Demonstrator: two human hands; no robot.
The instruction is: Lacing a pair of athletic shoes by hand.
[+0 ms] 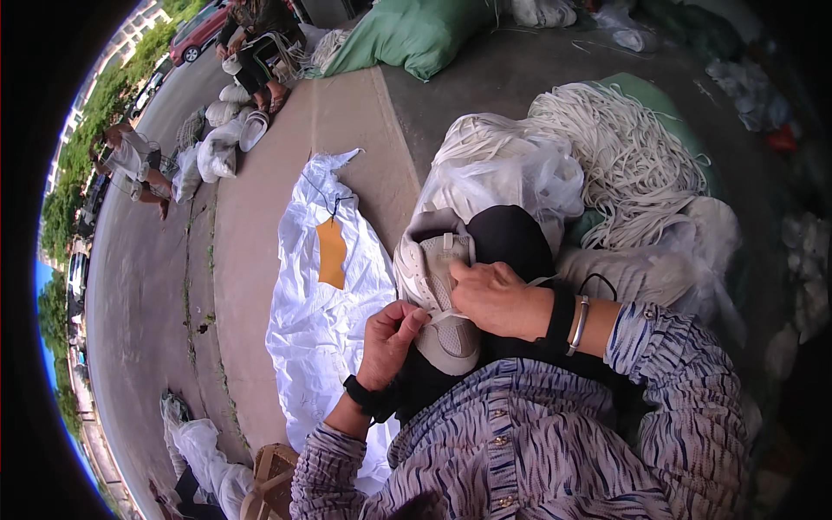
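Observation:
A beige and grey sneaker (452, 344) rests on my lap, its toe toward me and its collar away. A pale shoelace (447, 317) crosses the lower part of its tongue. Thumb and forefinger of my left hand (387, 340) pinch this lace at the shoe's left side. My right hand (498, 301) lies over the right eyelets with fingers curled in a pinch; a piece of lace trails out behind it toward the wrist. The exact spot under the right fingertips is hidden.
A big heap of white laces (620, 160) lies at the right beside clear plastic bags (520, 169). White sheeting (325, 321) with an orange patch spreads at my left. A green sack (416, 39) lies at the far side. Two other people sit at the far left near bundles.

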